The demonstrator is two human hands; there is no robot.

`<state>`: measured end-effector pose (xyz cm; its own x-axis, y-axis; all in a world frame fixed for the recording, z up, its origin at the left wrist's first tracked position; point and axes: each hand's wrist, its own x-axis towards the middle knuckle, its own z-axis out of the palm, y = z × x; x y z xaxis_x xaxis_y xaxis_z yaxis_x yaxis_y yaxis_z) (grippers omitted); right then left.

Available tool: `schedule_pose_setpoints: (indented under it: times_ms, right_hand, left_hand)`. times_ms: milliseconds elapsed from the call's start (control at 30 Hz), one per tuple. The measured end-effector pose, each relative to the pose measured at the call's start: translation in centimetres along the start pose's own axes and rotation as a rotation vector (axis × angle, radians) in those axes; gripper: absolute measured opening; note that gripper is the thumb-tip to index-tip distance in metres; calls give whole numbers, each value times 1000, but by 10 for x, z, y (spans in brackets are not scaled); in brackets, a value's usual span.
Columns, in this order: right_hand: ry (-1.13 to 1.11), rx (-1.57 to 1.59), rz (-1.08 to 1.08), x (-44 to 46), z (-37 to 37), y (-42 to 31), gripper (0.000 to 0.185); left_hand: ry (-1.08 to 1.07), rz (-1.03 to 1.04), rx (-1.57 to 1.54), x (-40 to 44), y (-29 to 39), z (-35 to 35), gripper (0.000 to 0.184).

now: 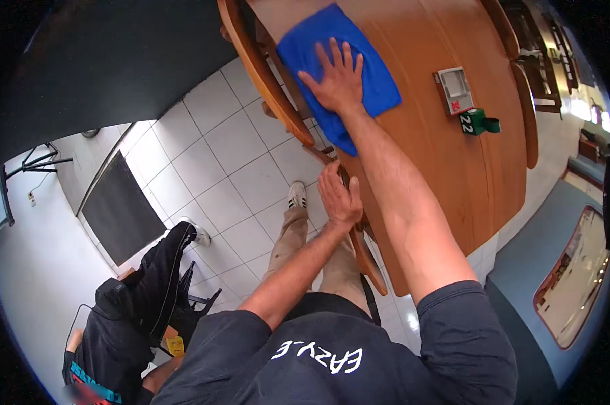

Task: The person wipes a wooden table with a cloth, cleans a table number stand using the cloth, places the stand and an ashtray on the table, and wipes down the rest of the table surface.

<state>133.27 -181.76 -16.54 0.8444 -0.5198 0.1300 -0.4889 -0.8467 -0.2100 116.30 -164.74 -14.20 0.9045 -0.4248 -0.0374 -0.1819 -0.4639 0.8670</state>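
Observation:
My right hand lies flat on a blue cloth, fingers spread. The cloth rests near the edge of a wooden table, with one corner hanging over the side. My left hand is at the wooden chair back beside the table, its fingers stretched out and the thumb apart. Whether the left palm bears on the chair is hidden.
On the table stand a small grey-and-red box and a green number block marked 22. Another wooden chair lines the near side. A person in black sits at lower left. A blue-grey sofa is at right.

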Motion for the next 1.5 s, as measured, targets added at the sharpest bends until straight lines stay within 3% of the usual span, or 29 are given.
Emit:
schedule_pose_setpoints:
  times_ms: [200, 267, 467, 600, 1067, 1300, 1500]
  right_hand:
    - [49, 15, -62, 93, 11, -20, 78]
    - [-252, 51, -3, 119, -23, -32, 85]
    - [-231, 87, -49, 118, -15, -26, 85]
    - [58, 51, -103, 59, 21, 2, 79]
    - [-99, 94, -34, -240, -74, 111, 82]
    - [-215, 40, 47, -319, -109, 185, 83]
    - [-131, -125, 206, -350, -128, 297, 83]
  left_hand:
    - [-10, -22, 62, 0, 1, -3, 52]
    - [-1, -8, 88, 1, 1, 1, 53]
    - [13, -5, 81, 1, 1, 4, 53]
    - [24, -13, 129, -1, 7, 1, 52]
    - [295, 72, 229, -9, 7, 9, 46]
    - [364, 67, 322, -9, -8, 9, 44]
    - [375, -14, 315, -11, -6, 9, 45]
